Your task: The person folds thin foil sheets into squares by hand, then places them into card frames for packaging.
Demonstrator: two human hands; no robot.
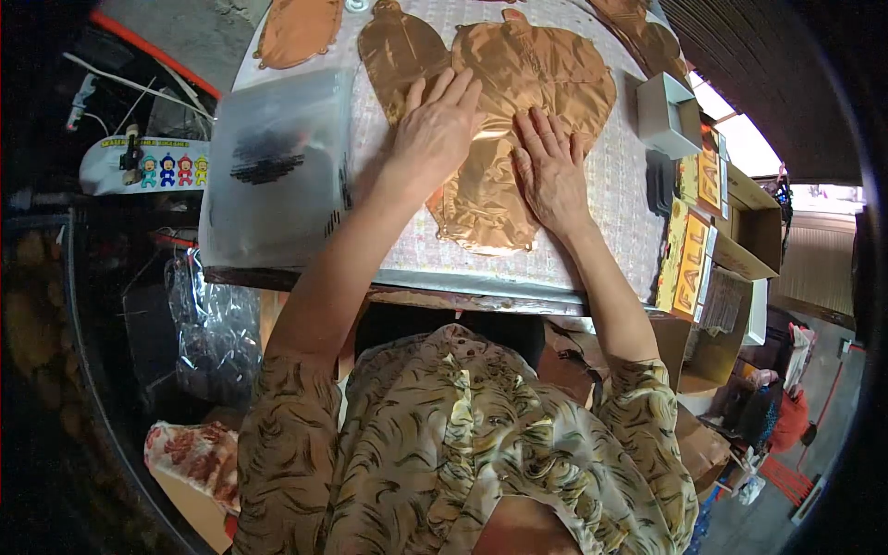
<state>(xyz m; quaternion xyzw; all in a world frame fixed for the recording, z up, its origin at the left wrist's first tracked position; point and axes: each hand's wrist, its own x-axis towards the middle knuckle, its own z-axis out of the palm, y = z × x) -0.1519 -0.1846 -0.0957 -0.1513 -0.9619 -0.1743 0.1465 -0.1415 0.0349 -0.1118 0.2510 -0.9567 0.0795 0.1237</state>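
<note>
A flat copper-coloured foil balloon, wrinkled and shiny, lies on the table in front of me. My left hand rests on its left side, fingers extended and close to a second, darker foil balloon. Palm down, my right hand presses on the balloon's right part with its fingers spread. Neither hand grips anything. Part of the foil is hidden beneath both hands.
Left of the balloon lies a stack of clear plastic bags. Another foil balloon is at the far left, and more foil at the far right. Open cardboard boxes and a white box line the right edge.
</note>
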